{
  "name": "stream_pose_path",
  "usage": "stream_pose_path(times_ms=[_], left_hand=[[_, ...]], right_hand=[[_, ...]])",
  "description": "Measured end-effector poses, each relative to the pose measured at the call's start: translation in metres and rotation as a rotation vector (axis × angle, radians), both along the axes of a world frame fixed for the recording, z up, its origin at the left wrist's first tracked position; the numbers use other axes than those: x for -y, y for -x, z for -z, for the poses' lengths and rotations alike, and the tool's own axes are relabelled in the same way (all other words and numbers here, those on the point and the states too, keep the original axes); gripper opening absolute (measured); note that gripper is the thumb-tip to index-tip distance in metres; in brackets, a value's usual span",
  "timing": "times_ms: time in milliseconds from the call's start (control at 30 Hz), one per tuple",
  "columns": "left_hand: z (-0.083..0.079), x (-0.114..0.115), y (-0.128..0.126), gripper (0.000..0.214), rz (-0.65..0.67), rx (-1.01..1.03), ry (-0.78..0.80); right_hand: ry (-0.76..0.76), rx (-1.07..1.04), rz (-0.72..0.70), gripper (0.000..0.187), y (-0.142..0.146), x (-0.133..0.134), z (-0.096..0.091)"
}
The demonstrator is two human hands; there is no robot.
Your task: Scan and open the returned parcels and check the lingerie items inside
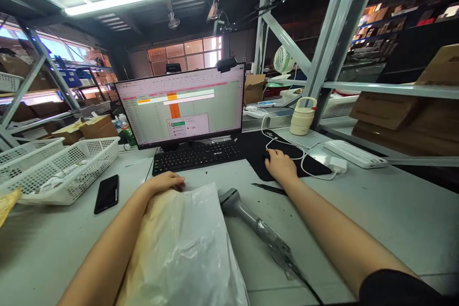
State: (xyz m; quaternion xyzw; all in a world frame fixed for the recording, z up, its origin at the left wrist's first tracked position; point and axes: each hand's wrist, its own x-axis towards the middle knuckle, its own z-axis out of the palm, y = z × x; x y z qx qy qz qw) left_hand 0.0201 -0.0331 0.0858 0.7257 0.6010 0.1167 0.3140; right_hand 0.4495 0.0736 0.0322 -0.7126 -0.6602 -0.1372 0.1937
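My right hand (281, 164) is curled over a computer mouse on the black mouse pad (247, 146); the palm and fingers hide nearly all of the mouse. My left hand (165, 182) rests at the far edge of a white plastic mailing bag (193, 248), fingers loosely bent, with nothing seen in them. The bag lies flat in front of me. Just right of it is a grey barcode scanner (256, 224), its handle wrapped in clear plastic. A black pen-like utility knife (268, 188) lies between the scanner and my right hand.
Ahead stand a monitor (186, 105) showing a spreadsheet and a black keyboard (197, 155). On the left are a phone (106, 193) and white baskets (89, 162). To the right are a cream cup (302, 117), a white power strip (355, 154), a charger (337, 164) and loose cables.
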Motion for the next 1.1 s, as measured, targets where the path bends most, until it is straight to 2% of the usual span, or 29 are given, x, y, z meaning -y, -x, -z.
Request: stream_pose_path(times_ms=[133,267,1100], left_hand=[[0.024,-0.004,0.002,0.035,-0.168,-0.076,-0.174],[0.037,0.003,-0.004,0.031,-0.181,-0.103,-0.254],[0.043,0.005,0.001,0.03,-0.199,-0.027,-0.311]], right_hand=[[0.006,-0.001,-0.005,0.042,0.0,0.0,-0.002],[0.021,0.002,0.001,0.041,0.001,-0.001,-0.002],[0.032,-0.007,0.01,0.043,0.002,0.003,-0.004]])
